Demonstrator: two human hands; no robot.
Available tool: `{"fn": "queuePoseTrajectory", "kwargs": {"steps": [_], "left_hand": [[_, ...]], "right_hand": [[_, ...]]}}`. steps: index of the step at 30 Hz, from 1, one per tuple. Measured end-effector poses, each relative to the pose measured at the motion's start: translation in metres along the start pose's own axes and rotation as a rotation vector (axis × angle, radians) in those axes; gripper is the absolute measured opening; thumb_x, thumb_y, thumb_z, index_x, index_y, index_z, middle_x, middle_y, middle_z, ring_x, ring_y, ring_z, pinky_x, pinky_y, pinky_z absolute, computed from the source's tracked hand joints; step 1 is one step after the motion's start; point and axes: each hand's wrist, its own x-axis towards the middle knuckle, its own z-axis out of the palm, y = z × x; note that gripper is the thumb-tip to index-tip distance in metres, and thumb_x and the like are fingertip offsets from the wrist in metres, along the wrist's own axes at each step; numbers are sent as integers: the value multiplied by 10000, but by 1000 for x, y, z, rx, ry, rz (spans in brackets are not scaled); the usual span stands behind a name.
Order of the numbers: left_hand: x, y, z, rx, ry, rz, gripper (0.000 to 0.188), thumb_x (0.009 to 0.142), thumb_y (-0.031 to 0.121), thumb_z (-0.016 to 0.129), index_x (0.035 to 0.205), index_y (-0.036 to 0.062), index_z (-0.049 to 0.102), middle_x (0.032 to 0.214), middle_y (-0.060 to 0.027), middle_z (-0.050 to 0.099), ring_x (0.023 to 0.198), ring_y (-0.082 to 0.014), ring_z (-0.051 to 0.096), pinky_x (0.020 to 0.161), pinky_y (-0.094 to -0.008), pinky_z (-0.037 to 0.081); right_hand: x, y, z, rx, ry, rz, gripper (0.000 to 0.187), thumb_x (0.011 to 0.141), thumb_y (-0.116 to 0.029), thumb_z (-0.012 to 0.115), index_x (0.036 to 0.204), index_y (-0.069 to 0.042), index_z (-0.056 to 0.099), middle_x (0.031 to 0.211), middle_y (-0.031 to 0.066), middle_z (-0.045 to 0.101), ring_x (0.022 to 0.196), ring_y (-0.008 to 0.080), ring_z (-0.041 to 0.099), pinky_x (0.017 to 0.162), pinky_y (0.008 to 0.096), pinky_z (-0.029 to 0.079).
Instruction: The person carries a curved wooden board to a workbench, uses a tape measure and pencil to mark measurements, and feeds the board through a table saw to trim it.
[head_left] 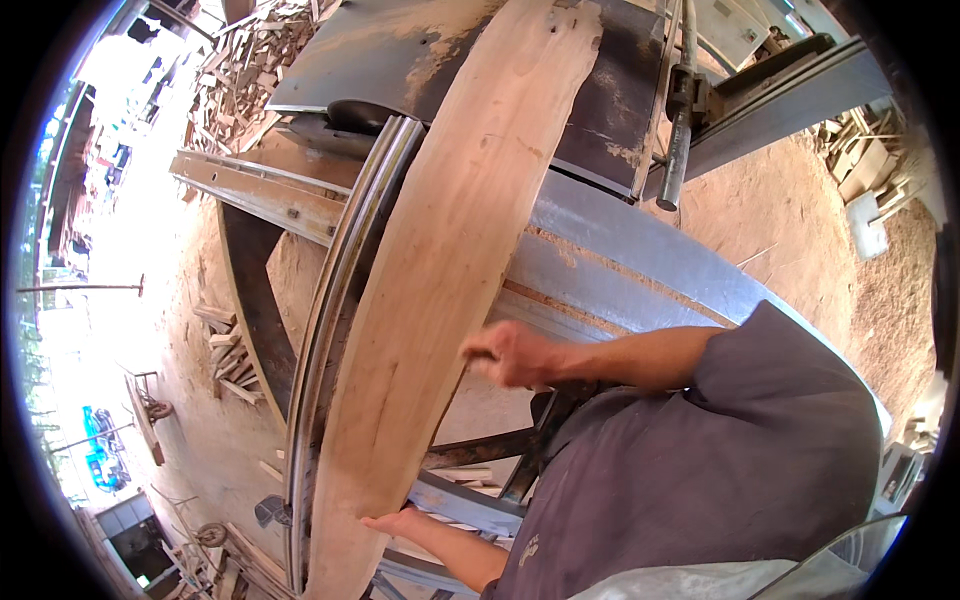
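Note:
A long, pale wooden plank (440,270) with wavy natural edges runs from the far top down to the lower left, lying across a saw table. My left hand (395,521) grips its right edge near the close end, with the thumb side on top and the other fingers hidden beneath. Farther up the same edge, my right hand (512,354) is curled into a loose fist. Its knuckles come up against the plank's side, and I see nothing in it.
A metal rail (345,270) runs along the plank's left side. The dark saw table (350,65) is dusted with sawdust, and a slotted silver table (620,270) lies to the right. A metal bar (681,140) stands at upper right. Wood offcuts (235,90) are piled at far left.

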Motion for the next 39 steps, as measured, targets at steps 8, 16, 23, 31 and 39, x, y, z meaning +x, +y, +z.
{"fn": "queuePoseTrajectory", "kwargs": {"steps": [8, 16, 23, 31, 39], "left_hand": [[29, -11, -6, 0, 36, -15, 658, 1006, 524, 387, 1399, 9, 499, 1411, -164, 541, 1262, -344, 545, 1042, -493, 448], [42, -15, 21, 53, 301, 12, 673, 928, 494, 576, 1317, -54, 556, 1343, -186, 590, 1174, -362, 602, 988, -497, 492], [63, -4, 64, 139, 279, 52, 627, 954, 488, 516, 1296, -34, 572, 1302, -178, 613, 1140, -346, 627, 960, -486, 526], [125, 1, 74, 125, 210, 54, 659, 960, 479, 518, 1336, -62, 546, 1337, -204, 596, 1181, -359, 608, 1011, -492, 496], [108, 12, 125, 216, 234, 46, 712, 977, 525, 460, 1416, -35, 495, 1446, -202, 518, 1313, -342, 509, 1137, -450, 370]], "right_hand": [[85, 49, -68, -744, 435, -277, 568, 836, -287, 677, 1297, 33, 590, 1417, 178, 539, 1379, 322, 432, 1178, 446, 284], [106, 52, -61, -731, 416, -240, 590, 837, -304, 685, 1304, 44, 588, 1443, 179, 514, 1399, 320, 406, 1198, 440, 258], [152, 48, -56, -719, 422, -255, 573, 829, -300, 691, 1277, 47, 604, 1427, 180, 527, 1392, 321, 412, 1194, 437, 264], [197, 43, -47, -738, 414, -282, 584, 820, -304, 691, 1275, 51, 603, 1419, 181, 537, 1382, 328, 422, 1188, 434, 273], [240, 48, -36, -763, 421, -286, 625, 809, -343, 688, 1283, 54, 597, 1428, 188, 534, 1387, 328, 421, 1191, 428, 262]]}}
